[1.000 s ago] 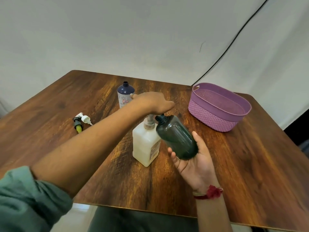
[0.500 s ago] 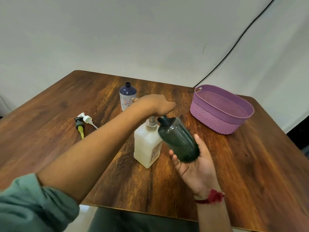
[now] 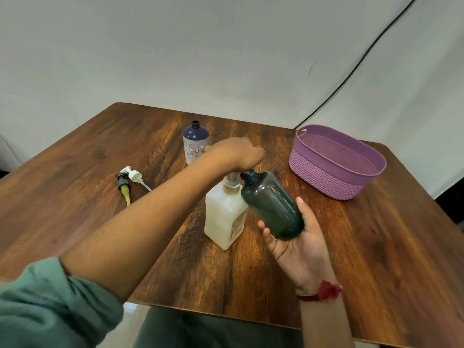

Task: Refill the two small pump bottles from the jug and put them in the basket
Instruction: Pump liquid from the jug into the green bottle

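1. Our left hand (image 3: 233, 154) sits at the centre of the frame, fingers curled down over the top of the jug's pump (image 3: 231, 180). The pump head is hidden beneath it, so we cannot tell whether it presses or merely grips.
2. The jug (image 3: 223, 217), white and squarish, stands upright on the surface (image 3: 376, 247) directly below that hand.
3. Our right hand (image 3: 298, 243), lower right of the jug, lies palm up and cradles the dark bottle (image 3: 272, 205), fingers wrapped round its base and thumb along its right side.
4. The dark bottle is tilted, its open neck pointing to the upper left. Its mouth sits just beside the pump stem and just under the left hand's knuckles; whether it touches the spout we cannot tell.
5. The blue bottle (image 3: 195, 143) stands upright with its cap off, just above and left of the left hand in the frame.
6. Two loose pump tops (image 3: 128, 180) lie on the surface at the left of the frame, well apart from both hands.
7. The purple basket (image 3: 336, 172) rests on the surface at the upper right, apart from the right hand and holding nothing that we can see.
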